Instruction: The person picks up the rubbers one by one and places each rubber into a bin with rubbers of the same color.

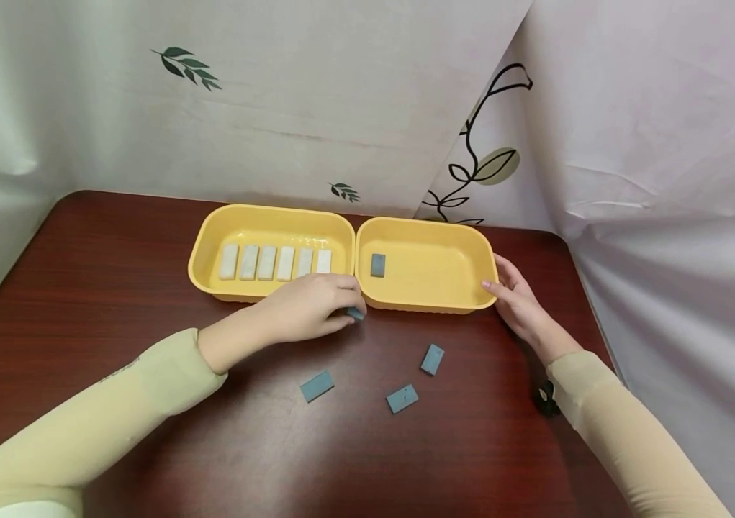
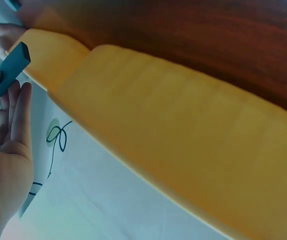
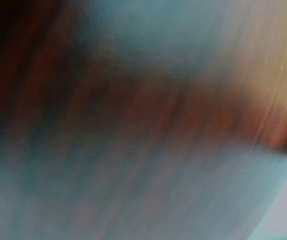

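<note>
Three loose blue blocks (image 1: 317, 386) lie on the table (image 1: 244, 453), short of the trays; beyond them the left hand (image 1: 305, 308) pinches a fourth blue block (image 2: 13, 68) by thumb and fingers, likely for fine control; the right hand (image 1: 524, 306) grips the right tray (image 1: 432, 273) by its right rim, seemingly to steady it; near the table's far edge, that tray holds one blue piece (image 1: 377, 265), the left tray (image 1: 276, 219) six pale blocks (image 1: 267, 263), perhaps separated by colour.

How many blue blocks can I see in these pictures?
5: one block lies in the right tray; three blocks lie loose on the table; the left hand holds another block. More may be hidden behind that hand.
</note>
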A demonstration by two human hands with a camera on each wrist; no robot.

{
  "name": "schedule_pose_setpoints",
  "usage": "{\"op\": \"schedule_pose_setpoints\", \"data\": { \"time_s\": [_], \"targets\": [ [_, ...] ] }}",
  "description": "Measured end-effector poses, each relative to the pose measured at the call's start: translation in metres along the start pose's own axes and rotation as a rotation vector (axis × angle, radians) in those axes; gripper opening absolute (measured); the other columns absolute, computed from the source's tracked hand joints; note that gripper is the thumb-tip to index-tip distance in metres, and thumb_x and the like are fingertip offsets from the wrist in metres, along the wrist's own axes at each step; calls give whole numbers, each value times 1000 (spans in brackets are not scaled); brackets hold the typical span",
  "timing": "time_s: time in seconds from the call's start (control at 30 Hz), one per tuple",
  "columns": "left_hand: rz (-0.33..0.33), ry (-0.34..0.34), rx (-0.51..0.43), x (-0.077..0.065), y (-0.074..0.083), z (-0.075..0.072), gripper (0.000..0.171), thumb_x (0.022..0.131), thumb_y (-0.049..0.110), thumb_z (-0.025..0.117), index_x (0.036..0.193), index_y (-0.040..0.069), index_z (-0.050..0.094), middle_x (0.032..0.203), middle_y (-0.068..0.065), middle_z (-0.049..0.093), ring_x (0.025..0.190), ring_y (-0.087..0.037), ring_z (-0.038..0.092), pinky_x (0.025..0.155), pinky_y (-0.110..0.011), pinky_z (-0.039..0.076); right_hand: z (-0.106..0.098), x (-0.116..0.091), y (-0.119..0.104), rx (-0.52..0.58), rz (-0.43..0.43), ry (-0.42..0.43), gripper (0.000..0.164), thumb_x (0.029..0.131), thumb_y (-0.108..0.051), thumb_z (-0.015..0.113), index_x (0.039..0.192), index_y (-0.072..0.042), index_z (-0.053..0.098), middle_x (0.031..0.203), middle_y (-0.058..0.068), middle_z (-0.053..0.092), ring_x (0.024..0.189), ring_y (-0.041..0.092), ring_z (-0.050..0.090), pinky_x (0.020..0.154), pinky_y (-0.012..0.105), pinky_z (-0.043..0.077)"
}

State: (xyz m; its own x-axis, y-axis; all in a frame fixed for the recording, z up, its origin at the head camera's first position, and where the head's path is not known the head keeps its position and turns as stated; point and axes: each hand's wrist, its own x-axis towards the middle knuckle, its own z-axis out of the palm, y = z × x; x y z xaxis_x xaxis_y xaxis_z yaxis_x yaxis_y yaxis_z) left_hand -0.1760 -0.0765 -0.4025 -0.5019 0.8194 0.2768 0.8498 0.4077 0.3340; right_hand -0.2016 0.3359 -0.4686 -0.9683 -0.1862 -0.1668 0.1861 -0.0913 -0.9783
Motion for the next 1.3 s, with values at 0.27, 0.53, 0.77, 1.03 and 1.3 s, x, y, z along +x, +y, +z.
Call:
{"op": "schedule_pose_setpoints", "data": {
  "time_s": [0.27,0.53,0.77,1.03,1.3],
  "targets": [
    [-88,45,-101,19,-5,-13,9,94,7,80,100,12,77,99,-1,72,84,-17,67,76,-30,58,-1,1,2,18,-9,-4,49,107,3,53,148,-23,44,143,-9,48,122,5,57,94,15,57],
    [-155,23,-218,43,-13,-26,13,93,6,82,105,9,80,106,-4,78,90,-16,74,85,-30,64,0,2,1,9,-8,-4,48,107,3,52,146,-24,45,141,-9,49,120,4,58,94,15,57],
    [-190,-5,-261,64,-19,-33,14,93,7,83,107,8,81,106,-6,79,93,-19,75,88,-31,64,2,0,-1,26,-11,3,47,107,3,53,146,-22,46,139,-8,51,117,3,61,93,16,58],
    [-254,-38,-281,88,-25,-28,12,94,9,82,106,9,81,106,-5,80,95,-19,75,89,-32,63,1,0,0,32,-20,0,47,106,5,52,144,-22,47,137,-9,54,116,4,60,93,16,57],
    [-317,-70,-347,108,-35,-15,13,94,9,83,106,9,82,106,-5,82,96,-18,76,90,-28,62,2,-1,0,24,-14,-4,47,106,3,52,145,-22,46,139,-8,50,118,3,59,94,15,56]
  ]
}}
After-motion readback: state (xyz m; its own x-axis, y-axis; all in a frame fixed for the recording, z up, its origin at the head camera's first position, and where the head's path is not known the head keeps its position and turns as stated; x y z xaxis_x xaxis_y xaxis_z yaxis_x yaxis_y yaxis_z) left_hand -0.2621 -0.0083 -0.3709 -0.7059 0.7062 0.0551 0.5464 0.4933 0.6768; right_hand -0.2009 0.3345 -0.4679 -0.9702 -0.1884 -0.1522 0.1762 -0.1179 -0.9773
